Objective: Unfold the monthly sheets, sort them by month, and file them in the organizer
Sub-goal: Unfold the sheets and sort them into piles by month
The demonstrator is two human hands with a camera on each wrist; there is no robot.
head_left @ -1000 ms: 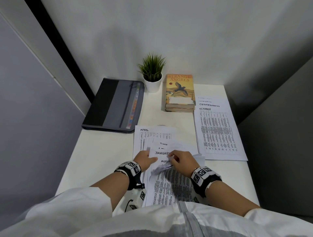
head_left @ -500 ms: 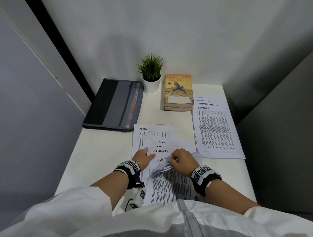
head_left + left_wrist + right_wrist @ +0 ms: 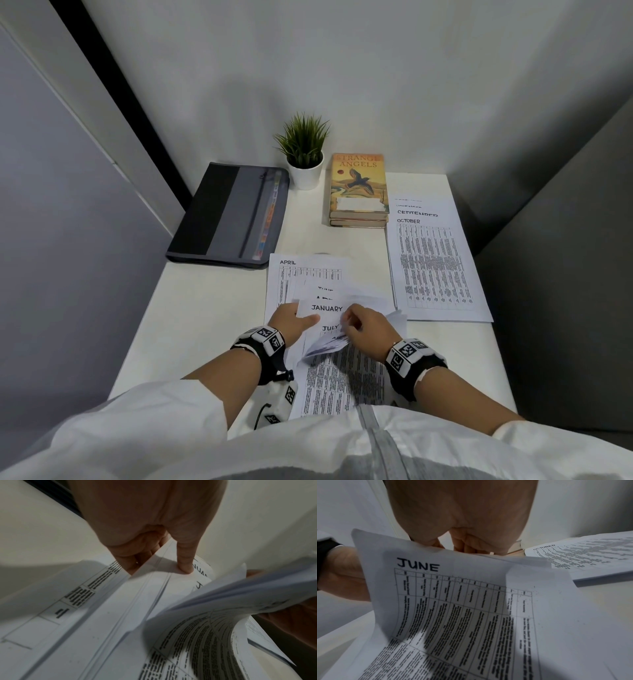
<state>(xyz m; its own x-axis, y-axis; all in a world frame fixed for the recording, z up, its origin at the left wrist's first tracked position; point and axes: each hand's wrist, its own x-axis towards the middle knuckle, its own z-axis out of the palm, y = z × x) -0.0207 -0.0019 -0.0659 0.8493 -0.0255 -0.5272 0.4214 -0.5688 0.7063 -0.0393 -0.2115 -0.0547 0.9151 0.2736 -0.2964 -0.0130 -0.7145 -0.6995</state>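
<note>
A fanned pile of printed monthly sheets lies at the near middle of the white desk [image 3: 205, 308]. The APRIL sheet [image 3: 291, 270] is lowest, the JANUARY sheet [image 3: 325, 308] is on top, and a JULY heading [image 3: 330, 328] shows below it. My left hand [image 3: 308, 318] pinches the JANUARY sheet's left edge, thumb [image 3: 184, 563] on top and fingers beneath. My right hand [image 3: 347, 325] grips the top edge of the JUNE sheet [image 3: 453, 601], which is lifted and curled. The dark grey organizer [image 3: 229, 216] lies closed at the back left.
A flat stack with OCTOBER [image 3: 435, 260] on top lies at the right. Behind it sit a stack of books [image 3: 358, 188] and a small potted plant [image 3: 305, 154]. Grey partition walls close in on both sides, and bare desk lies left of the pile.
Under the JANUARY sheet the visible heading has changed from AUGUST to JULY, as my right hand lifted sheets. Both hands stayed almost in place.
</note>
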